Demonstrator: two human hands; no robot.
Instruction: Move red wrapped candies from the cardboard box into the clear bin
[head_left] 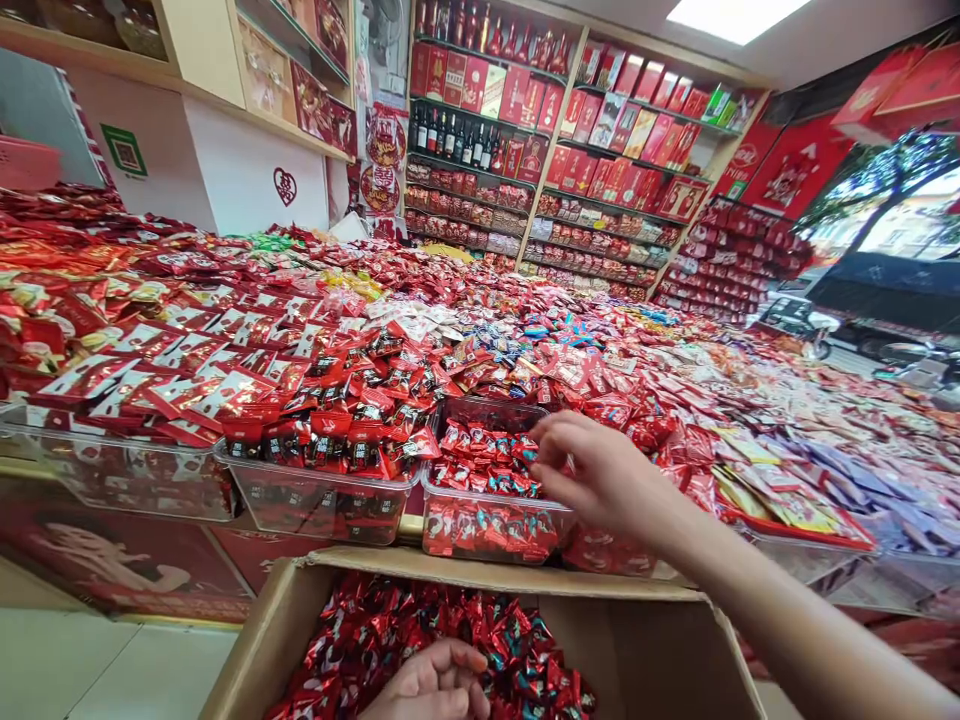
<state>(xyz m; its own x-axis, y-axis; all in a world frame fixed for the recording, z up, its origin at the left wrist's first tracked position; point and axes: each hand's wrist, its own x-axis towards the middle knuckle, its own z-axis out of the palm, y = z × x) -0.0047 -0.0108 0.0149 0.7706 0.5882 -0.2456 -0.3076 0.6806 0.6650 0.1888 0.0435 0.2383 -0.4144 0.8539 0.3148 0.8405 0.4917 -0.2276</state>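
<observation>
A cardboard box (637, 650) stands in front of me, partly filled with red-wrapped candies (420, 625), some with teal patches. Inside the box, my left hand (442, 685) hovers low over these candies, fingers loosely curled and apart, with nothing visible in it. My right hand (585, 470) reaches over the right side of a clear plastic bin (499, 525) that holds similar red and teal candies (487, 460). Its thumb and fingers are bent with a gap between them, and no candy shows there. The right hand covers part of the bin's right edge.
Beside that bin, to the left, is a clear bin of black-and-red wrapped sweets (330, 445). Further left lie white-and-red packets (180, 385). Flat yellow packets (780, 490) fill a bin at right. Shelves with bottles and red boxes (517, 95) line the back wall.
</observation>
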